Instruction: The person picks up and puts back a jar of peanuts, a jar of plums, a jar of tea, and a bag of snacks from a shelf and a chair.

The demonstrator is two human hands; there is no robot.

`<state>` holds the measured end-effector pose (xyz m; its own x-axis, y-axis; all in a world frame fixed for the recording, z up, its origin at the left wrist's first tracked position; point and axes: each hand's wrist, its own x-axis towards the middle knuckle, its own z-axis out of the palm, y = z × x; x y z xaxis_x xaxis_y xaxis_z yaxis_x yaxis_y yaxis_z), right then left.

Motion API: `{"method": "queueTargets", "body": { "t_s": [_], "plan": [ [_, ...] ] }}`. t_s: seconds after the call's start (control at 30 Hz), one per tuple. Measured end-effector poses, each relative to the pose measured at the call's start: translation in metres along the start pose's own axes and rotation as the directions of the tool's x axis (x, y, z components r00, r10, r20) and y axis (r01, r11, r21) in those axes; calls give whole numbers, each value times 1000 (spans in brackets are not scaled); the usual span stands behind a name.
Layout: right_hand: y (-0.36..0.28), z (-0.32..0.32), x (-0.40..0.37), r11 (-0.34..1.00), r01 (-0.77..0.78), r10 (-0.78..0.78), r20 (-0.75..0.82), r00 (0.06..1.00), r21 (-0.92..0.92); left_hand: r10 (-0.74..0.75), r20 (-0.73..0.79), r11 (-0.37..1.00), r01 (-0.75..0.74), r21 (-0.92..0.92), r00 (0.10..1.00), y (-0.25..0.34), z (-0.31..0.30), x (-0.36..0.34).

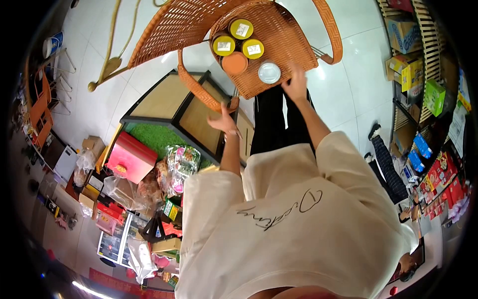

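Note:
A woven wicker chair (291,47) stands in front of me. On its seat are three jars with yellow lids and white labels, among them a front right yellow-lidded jar (253,49). An orange round lid or container (234,64) sits against them. Apart from these, a round container with a clear, silvery top (269,73) stands near the seat's front edge. My right hand (296,84), slightly blurred, is over that edge, right of the clear-topped container, thumb and fingers apart. My left hand (224,121) is open beside the front end of the chair's left armrest, holding nothing.
A black-framed display stand (172,122) with green artificial turf is left of the chair, bearing a red box (132,157) and plastic-wrapped packages (181,167). Slatted shelves with boxes (412,77) line the right side. Another person's legs (386,159) show at right.

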<state>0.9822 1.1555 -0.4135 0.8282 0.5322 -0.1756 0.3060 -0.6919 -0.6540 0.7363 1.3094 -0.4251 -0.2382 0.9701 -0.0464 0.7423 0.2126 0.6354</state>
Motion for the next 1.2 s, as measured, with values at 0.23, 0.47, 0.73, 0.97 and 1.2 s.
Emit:
{"method": "queueTargets", "body": {
  "t_s": [0.23,0.47,0.73,0.97,1.2],
  "plan": [
    [-6,38,35,928,357,-256,513,819,-107,-647,708,646,697,311,283,-6,-9,-83],
    [-42,-9,19,908,418,-384,369,846,-13,-83,849,989,147,7,521,37,12,-95],
    [-132,-169,-17,789,-51,-437,617,655,612,432,708,898,-193,-395,559,162,-113,-129],
    [-227,-251,-67,630,-115,-664,610,433,768,371,730,660,390,-642,574,211,-254,-178],
    [-291,-239,-160,644,-230,-751,660,-7,730,152,513,536,365,-761,845,176,-353,-245]
  ]
}}
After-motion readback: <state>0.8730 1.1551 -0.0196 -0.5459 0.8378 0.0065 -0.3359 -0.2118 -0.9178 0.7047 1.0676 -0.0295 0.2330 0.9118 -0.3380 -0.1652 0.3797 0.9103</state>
